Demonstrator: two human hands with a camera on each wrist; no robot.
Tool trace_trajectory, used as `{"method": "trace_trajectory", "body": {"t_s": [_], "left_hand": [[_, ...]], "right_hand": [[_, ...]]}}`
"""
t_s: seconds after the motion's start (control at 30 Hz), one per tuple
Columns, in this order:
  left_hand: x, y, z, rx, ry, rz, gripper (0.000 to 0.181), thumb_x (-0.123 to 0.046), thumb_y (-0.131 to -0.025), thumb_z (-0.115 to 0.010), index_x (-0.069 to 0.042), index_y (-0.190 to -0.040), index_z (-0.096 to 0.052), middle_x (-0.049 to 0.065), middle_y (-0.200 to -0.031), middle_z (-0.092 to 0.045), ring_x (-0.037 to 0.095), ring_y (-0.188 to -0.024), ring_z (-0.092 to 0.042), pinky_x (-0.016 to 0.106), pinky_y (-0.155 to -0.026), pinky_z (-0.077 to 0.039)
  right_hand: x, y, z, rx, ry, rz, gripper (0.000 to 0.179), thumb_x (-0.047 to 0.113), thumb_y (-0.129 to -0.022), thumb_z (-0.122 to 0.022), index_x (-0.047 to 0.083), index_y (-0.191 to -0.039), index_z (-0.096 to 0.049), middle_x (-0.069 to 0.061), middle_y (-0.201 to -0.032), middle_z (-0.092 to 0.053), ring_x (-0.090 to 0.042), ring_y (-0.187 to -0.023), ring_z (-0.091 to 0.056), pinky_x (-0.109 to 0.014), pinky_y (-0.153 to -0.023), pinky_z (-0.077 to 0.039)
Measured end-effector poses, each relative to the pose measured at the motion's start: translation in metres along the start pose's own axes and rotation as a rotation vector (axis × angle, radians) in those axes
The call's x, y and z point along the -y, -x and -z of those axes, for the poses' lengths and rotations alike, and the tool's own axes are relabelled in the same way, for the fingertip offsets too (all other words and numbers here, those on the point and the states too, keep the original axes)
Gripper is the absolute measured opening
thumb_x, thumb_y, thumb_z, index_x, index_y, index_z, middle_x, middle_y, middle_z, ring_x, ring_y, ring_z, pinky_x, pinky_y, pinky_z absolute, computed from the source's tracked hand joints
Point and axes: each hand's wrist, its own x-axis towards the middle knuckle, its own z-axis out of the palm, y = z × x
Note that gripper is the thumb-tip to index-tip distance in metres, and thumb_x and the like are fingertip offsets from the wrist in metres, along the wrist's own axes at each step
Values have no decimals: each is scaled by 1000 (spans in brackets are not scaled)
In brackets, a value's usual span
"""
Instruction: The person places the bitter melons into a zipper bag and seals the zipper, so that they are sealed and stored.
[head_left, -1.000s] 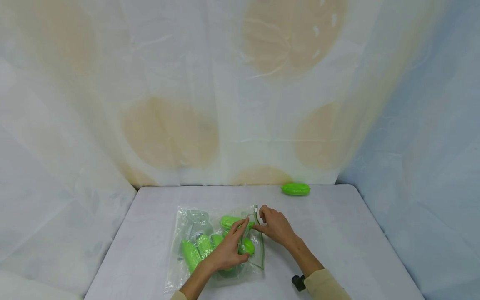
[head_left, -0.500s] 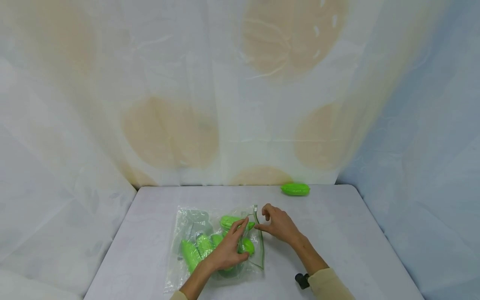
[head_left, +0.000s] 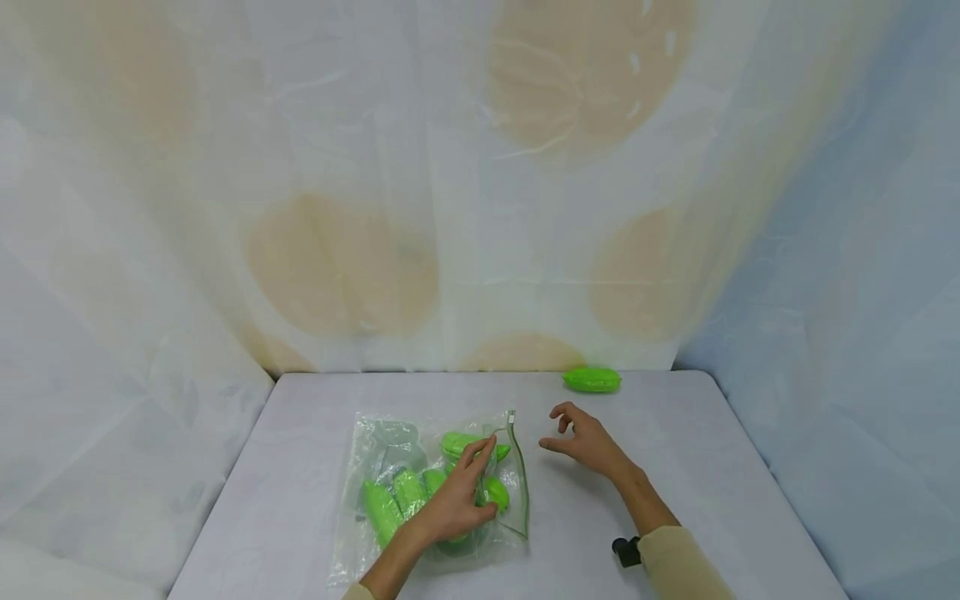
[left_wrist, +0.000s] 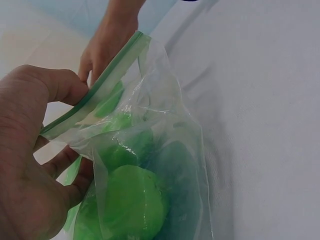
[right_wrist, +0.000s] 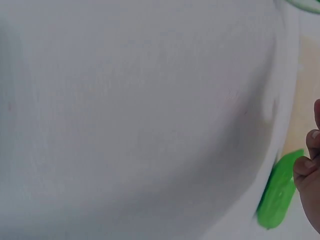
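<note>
A clear zip bag (head_left: 371, 542) with a green zip strip lies on the table, its mouth facing right. Through the plastic show several shiny green cucumber-shaped vegetables (head_left: 382, 510) and a rounder green one (left_wrist: 132, 200). My left hand (head_left: 453, 500) holds the bag near its mouth; in the left wrist view the thumb is beside the zip strip and the other fingers curl below it. To the right of the bag, my right hand (head_left: 592, 446) hovers with fingers loosely bent and nothing in them. Another green cucumber-shaped vegetable (head_left: 592, 380) lies beyond it.
The white table (head_left: 712, 492) is backed by a pale curtain (head_left: 465, 250) with tan round patches, and similar sheets hang at both sides. The lone green vegetable lies by the table's back edge. A small black device (head_left: 626, 551) is at my right wrist.
My right hand has drawn away from the bag's zip strip, rightward and a little toward the back. My left hand and the bag have stayed in place.
</note>
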Motion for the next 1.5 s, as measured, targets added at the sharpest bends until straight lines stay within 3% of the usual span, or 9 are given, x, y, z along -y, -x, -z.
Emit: {"method": "trace_trajectory", "body": {"t_s": [0.23, 0.47, 0.67, 0.87, 1.17, 1.37, 1.5], "left_hand": [[0, 1, -1, -13, -5, -23, 106, -12, -78, -74, -18, -163, -11, 4, -161, -25, 21, -113, -54, 28, -84, -47], [1, 0, -2, -6, 4, -20, 105, -12, -79, -73, -19, -163, -10, 4, -161, -24, 7, -90, -55, 22, -73, -47], [2, -1, -3, -4, 3, -17, 105, -12, -79, -73, -20, -164, -10, 3, -161, -24, 10, -94, -55, 23, -73, -46], [4, -1, -3, -6, -4, -17, 106, -12, -79, -73, -20, -164, -10, 4, -161, -23, 10, -96, -55, 23, -75, -47], [7, 0, -4, -12, -14, -21, 106, -12, -79, -73, -20, -164, -9, 4, -161, -24, 14, -104, -55, 25, -80, -47], [6, 0, -3, 0, -16, -5, 106, -12, -79, -73, -20, -164, -10, 3, -160, -24, 7, -89, -54, 23, -74, -47], [7, 0, -4, 3, -22, 0, 106, -12, -79, -73, -20, -164, -10, 3, -160, -24, 11, -96, -56, 24, -77, -47]], "right_hand": [[-24, -2, 21, -49, 16, -93, 61, 40, -86, -80, 10, -133, -56, -9, -107, -60, -23, -90, -54, -37, -75, -46], [-46, -9, 39, -123, 89, -91, 62, 39, -87, -79, 7, -135, -55, -17, -120, -57, -33, -110, -54, -52, -91, -45], [-58, -12, 49, -171, 205, -114, 74, 42, -85, -79, 8, -143, -48, -24, -135, -45, -44, -119, -42, -61, -97, -41], [-61, -18, 57, -207, 296, -107, 80, 42, -84, -81, 10, -146, -44, -26, -146, -35, -50, -119, -35, -65, -92, -37], [-54, -31, 66, -137, 343, -129, 91, 44, -84, -80, 12, -154, -32, -23, -159, -28, -54, -125, -31, -69, -97, -33], [-55, -35, 67, -115, 381, -144, 95, 44, -83, -80, 11, -156, -29, -23, -162, -23, -56, -123, -33, -67, -92, -36], [-58, -37, 67, -95, 413, -165, 97, 45, -83, -80, 12, -157, -27, -22, -163, -21, -56, -125, -32, -69, -93, -34]]}}
